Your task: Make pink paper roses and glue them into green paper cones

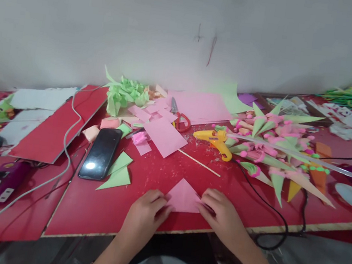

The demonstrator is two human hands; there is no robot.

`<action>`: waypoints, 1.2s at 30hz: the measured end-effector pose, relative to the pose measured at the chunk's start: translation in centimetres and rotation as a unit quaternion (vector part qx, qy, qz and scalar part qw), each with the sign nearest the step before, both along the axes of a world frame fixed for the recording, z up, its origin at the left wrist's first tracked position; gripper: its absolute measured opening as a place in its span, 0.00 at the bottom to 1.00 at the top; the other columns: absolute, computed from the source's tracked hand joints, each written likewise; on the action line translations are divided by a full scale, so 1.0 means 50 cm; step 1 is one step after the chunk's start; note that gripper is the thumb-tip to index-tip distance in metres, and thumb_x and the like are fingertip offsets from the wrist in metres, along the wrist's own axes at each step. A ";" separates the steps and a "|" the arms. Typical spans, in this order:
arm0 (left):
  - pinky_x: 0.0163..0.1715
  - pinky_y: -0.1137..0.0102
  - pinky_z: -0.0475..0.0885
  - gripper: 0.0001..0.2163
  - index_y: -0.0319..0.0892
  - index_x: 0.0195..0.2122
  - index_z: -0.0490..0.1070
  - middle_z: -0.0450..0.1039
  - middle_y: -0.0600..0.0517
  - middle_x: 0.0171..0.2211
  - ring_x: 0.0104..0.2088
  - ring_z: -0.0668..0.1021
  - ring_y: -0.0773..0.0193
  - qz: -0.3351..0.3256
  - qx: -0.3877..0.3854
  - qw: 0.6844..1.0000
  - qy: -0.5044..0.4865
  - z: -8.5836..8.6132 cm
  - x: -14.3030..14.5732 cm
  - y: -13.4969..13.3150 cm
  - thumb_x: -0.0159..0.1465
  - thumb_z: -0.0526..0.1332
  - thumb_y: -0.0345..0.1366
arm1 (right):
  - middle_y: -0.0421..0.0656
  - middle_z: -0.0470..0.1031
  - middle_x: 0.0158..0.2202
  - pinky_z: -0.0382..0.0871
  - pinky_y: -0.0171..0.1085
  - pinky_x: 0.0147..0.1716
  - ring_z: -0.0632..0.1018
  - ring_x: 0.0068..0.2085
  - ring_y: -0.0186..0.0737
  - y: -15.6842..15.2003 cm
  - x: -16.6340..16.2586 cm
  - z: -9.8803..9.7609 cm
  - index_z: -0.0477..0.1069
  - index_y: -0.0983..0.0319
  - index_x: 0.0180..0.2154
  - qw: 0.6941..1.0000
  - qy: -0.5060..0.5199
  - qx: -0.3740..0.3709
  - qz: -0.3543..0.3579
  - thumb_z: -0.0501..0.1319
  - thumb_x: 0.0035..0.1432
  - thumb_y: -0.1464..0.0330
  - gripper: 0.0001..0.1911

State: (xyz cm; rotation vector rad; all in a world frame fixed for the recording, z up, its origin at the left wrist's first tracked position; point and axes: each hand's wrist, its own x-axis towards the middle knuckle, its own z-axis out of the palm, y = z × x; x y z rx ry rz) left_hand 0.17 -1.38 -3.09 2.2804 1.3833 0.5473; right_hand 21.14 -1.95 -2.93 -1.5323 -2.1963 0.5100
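Observation:
A pink sheet of paper [183, 197], folded into a triangle with its point facing away from me, lies on the red table near the front edge. My left hand [146, 210] pinches its left corner between thumb and fingers. At the right corner, my right hand [220, 211] grips the paper the same way. Beyond it rest a thin wooden stick [199, 163] and a flat pink paper square [165, 137]. Green folded paper pieces [118, 175] sit to the left, beside a black phone [100, 153].
A yellow glue gun [216, 141] with a long clear glue stick lies right of centre, its black cord trailing over the front edge. Paper cones [275, 140] are heaped behind it. Red-handled scissors [182, 122] rest among pink sheets. A grey cable [68, 135] crosses the left side.

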 end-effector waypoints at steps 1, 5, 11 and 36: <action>0.31 0.74 0.68 0.08 0.40 0.27 0.69 0.70 0.51 0.30 0.31 0.73 0.67 0.017 -0.004 1.000 0.001 -0.002 0.003 0.000 0.60 0.53 0.34 | 0.39 0.62 0.23 0.58 0.33 0.28 0.65 0.27 0.34 0.003 -0.003 -0.004 0.60 0.62 0.20 1.000 -0.020 0.009 -0.011 0.51 0.57 0.68 0.14; 0.28 0.73 0.66 0.10 0.40 0.27 0.69 0.70 0.51 0.28 0.28 0.73 0.66 0.063 0.010 0.997 0.047 0.000 0.014 0.001 0.61 0.52 0.35 | 0.38 0.59 0.21 0.54 0.33 0.27 0.62 0.26 0.33 0.005 -0.011 -0.014 0.57 0.62 0.18 0.996 -0.071 0.050 -0.034 0.51 0.56 0.69 0.16; 0.26 0.70 0.63 0.11 0.41 0.22 0.65 0.68 0.52 0.22 0.25 0.71 0.64 0.079 0.044 0.988 0.126 0.007 0.020 0.008 0.61 0.52 0.36 | 0.39 0.62 0.20 0.53 0.33 0.27 0.64 0.25 0.33 0.008 -0.018 -0.011 0.60 0.62 0.18 0.989 -0.113 0.072 -0.067 0.51 0.56 0.70 0.15; 0.32 0.66 0.64 0.10 0.40 0.32 0.67 0.70 0.50 0.29 0.32 0.72 0.60 -0.011 0.038 0.978 0.203 0.011 -0.001 0.042 0.62 0.50 0.38 | 0.41 0.69 0.19 0.52 0.36 0.28 0.70 0.24 0.36 0.025 -0.040 -0.005 0.65 0.62 0.19 0.967 -0.219 0.076 -0.102 0.50 0.56 0.72 0.15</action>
